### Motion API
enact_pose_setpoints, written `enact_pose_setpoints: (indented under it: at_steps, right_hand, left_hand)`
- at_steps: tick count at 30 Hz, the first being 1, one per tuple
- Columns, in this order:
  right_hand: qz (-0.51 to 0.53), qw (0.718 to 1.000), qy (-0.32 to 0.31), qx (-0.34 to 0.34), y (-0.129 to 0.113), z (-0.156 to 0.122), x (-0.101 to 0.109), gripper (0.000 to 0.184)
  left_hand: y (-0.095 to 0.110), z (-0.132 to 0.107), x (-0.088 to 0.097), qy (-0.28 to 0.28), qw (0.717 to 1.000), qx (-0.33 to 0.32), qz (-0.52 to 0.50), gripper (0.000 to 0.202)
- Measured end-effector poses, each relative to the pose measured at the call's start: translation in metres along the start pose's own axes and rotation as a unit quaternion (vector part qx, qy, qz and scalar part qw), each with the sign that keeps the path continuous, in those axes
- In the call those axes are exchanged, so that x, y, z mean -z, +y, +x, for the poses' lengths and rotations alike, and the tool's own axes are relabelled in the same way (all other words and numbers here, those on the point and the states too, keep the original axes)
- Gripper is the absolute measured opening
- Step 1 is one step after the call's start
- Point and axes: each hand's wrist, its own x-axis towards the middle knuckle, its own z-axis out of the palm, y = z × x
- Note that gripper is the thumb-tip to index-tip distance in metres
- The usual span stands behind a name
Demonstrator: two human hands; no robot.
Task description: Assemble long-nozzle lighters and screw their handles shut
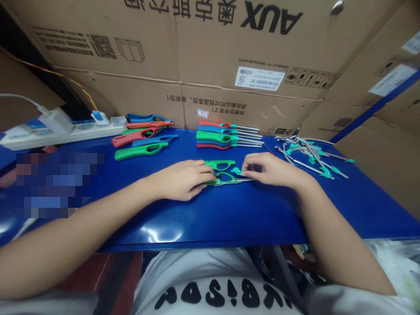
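Observation:
My left hand (188,180) has its fingers curled over the left ends of two green lighter shell halves (221,164) lying on the blue table. A thin metal rod (244,180) extends to the right from the nearer half, which has parts seated in it. My right hand (267,169) is closed in a pinch at a small turquoise plastic piece (236,170), just right of the shells. Its fingers are above the rod; whether they touch it I cannot tell. The palm side of my left hand is hidden.
Lighters with metal rods (215,138) lie stacked behind the shells. Several coloured handle shells (141,151) are piled at left, beside a white power strip (82,131). Wired rods with turquoise pieces (310,153) lie heaped at right. A large cardboard box (203,57) stands along the back.

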Motion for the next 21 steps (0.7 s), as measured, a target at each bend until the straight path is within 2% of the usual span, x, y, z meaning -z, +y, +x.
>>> enact_pose_setpoints:
  at_steps: [7, 11, 17, 21]
  right_hand:
    - [-0.032, 0.999, -0.019, 0.035, -0.022, 0.007, -0.015, 0.012]
    - [-0.053, 0.997, -0.031, 0.042, -0.022, 0.011, -0.022, 0.013]
    - [-0.043, 0.998, -0.011, 0.054, -0.021, 0.013, -0.025, 0.014]
    - [-0.039, 0.997, -0.021, 0.059, -0.023, 0.015, -0.031, 0.014]
  left_hand:
    - [0.0, 0.001, 0.001, -0.018, 1.0, 0.01, -0.003, 0.03]
    - [0.0, 0.0, 0.0, -0.017, 0.999, 0.026, -0.019, 0.028]
    - [0.0, -0.002, -0.001, -0.004, 0.998, 0.04, -0.047, 0.035]
    - [0.004, -0.001, 0.001, 0.001, 0.995, 0.057, -0.076, 0.039]
